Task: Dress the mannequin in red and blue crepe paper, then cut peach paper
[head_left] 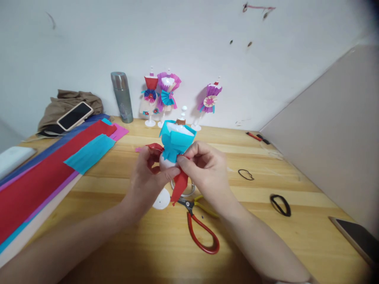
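Between my hands is a miniature dress form [169, 163] with a white body and a small knobbed top. Turquoise crepe paper [177, 138] wraps its bust and flares at the upper edge. My left hand [147, 169] is closed around its lower left side, and a red paper end shows above those fingers. At the waist, my right hand [204, 165] pinches a red crepe paper strip [180, 184], whose tail hangs down in front. Below lie scissors [204, 232] with one red and one yellow handle, partly hidden by the strip and my right hand. The stand's round white base [161, 199] shows beneath.
Three dressed miniature forms [209, 98] stand by the wall, beside a metal flask [122, 96]. Layered crepe paper sheets [56, 177] cover the left side. A phone [75, 116] rests near brown cloth [71, 100]. Black bands [280, 205] and a dark tablet-like device [355, 236] lie right.
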Available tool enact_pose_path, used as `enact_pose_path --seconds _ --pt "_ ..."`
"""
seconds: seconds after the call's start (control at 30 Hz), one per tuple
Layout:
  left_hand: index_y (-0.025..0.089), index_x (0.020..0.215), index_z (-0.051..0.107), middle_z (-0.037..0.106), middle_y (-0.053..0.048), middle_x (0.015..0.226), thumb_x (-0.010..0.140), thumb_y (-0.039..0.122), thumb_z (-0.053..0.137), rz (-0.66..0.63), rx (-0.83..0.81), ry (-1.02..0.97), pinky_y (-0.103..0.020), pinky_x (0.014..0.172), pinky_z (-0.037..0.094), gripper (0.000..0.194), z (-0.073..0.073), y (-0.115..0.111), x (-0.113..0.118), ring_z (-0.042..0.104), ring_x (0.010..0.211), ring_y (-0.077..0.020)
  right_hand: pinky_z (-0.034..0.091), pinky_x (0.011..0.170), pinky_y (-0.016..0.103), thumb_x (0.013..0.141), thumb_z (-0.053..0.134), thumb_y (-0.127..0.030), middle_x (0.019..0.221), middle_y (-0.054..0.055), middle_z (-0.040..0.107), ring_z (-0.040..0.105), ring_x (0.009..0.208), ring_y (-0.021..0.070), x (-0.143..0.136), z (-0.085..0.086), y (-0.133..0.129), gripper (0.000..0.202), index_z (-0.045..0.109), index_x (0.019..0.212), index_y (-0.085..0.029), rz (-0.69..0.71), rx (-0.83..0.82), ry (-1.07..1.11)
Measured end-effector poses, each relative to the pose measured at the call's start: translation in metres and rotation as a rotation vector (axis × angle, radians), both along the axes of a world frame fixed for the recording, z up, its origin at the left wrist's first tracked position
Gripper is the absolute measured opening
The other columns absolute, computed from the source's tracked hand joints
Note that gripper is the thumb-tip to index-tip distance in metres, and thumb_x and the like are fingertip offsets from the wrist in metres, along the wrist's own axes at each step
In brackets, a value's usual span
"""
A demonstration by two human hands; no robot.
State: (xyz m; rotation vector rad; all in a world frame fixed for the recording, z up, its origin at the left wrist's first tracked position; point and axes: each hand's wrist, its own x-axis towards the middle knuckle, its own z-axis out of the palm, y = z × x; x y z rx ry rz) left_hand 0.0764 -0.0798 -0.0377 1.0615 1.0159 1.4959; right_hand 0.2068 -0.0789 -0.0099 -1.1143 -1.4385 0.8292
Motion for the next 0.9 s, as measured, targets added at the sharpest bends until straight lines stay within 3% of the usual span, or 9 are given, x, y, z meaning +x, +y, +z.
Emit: enact_pose_path --seconds 0.47,0.7,0.9 --pt "0.022 0.083 0.058 0.066 -0.001 0.089 0.048 0.025 0.092 -0.037 -0.032 -0.056 -0.033 0.076 0.055 0.048 0.0012 -0.0010 -0.0003 0.063 0.087 -0.0187 0.037 0.046 0.025 0.071 0.063 -0.027 0.054 -0.004 0.047 0.042 0.049 0.0103 -0.0018 0.0011 0.0013 0.021 0.048 0.058 -0.022 -0.028 0.020 0.047" --pt "0.022 0.082 0.060 0.066 0.000 0.088 0.055 0.024 0.089 -0.067 0.019 -0.070 -0.032 0.075 0.054 0.040 -0.0028 -0.0009 -0.0014 0.062 0.084 -0.0168 0.036 0.047 0.024 0.073 0.061 -0.020 0.054 -0.005 0.046 0.044 0.050 0.0100 -0.0003 -0.0056 0.0032 0.019 0.049 0.059 -0.022 -0.099 0.157 -0.018" --pt "0.023 0.089 0.064 0.065 0.000 0.087 0.070 0.039 0.083 -0.168 0.050 -0.112 -0.030 0.078 0.051 0.031 -0.0071 -0.0011 -0.0054 0.061 0.083 -0.0158 0.035 0.047 0.023 0.073 0.061 -0.016 0.056 -0.005 0.045 0.043 0.050 0.0090 -0.0006 -0.0055 0.0009 0.021 0.047 0.059 -0.021 -0.091 0.185 -0.060"
